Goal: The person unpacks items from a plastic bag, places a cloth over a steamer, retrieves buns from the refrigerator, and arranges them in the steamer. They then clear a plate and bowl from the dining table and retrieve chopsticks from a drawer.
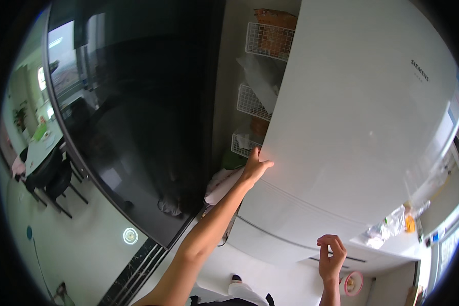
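My left hand [254,168] is at the left edge of a white Siemens refrigerator door [340,126]. Its thumb lies toward the front of the door, and the fingers bend at the edge, their tips partly hidden. Below the upper door is a lower white refrigerator panel [264,237], past a curved seam. My right hand [332,255] is raised in front of the lower part of the refrigerator, fingers loosely curled with a small gap to the thumb. I see nothing in it.
White wire baskets [248,101] holding bags hang left of the refrigerator. A dark glossy sliding door panel [145,114] stands farther left, above a floor track [134,275]. Plastic packages [386,229] lie on the right-hand counter. A pink-rimmed bin [354,284] is on the lower right.
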Tool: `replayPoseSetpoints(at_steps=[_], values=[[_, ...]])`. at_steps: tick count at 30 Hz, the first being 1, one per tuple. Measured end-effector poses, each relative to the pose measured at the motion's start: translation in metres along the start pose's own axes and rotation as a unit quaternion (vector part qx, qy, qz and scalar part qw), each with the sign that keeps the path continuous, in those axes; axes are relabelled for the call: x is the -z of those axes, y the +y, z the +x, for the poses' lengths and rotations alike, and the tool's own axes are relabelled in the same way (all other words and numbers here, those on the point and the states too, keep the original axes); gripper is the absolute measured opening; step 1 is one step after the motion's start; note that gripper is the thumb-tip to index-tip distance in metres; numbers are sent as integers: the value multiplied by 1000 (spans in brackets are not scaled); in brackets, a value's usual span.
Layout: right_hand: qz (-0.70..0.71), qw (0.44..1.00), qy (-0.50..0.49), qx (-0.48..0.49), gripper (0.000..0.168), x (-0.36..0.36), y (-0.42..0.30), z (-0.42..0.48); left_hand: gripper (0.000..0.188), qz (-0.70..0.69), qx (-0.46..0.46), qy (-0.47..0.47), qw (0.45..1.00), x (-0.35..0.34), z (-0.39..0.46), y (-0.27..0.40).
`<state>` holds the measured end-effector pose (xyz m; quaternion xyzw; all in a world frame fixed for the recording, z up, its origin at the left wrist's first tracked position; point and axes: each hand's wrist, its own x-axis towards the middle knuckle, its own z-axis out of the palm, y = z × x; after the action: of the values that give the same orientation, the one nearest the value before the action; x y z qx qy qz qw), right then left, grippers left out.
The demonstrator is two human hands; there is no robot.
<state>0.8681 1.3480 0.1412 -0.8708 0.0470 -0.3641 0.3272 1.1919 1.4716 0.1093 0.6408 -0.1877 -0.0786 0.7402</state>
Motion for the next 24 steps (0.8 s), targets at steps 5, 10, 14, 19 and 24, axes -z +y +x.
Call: replayPoseSetpoints(at_steps=[5, 10, 14, 19, 24], values=[[-95, 986, 134, -21, 14, -21, -53, -35, 40, -77, -22, -13, 997, 17, -47, -4], [-104, 944, 307, -66, 9, -22, -95, -76, 34, -78, -68, -190, 976, 51, -169, 13], [-144, 889, 425, -88, 24, -12, -130, -116, 38, 29, -99, -499, 860, 74, -209, 70], [-187, 818, 536, -89, 64, 16, -159, -162, 32, 41, -187, -564, 803, 93, -193, 173], [-292, 720, 610, -154, 59, 81, -154, -197, 30, 34, -338, -544, 768, 96, -189, 260]])
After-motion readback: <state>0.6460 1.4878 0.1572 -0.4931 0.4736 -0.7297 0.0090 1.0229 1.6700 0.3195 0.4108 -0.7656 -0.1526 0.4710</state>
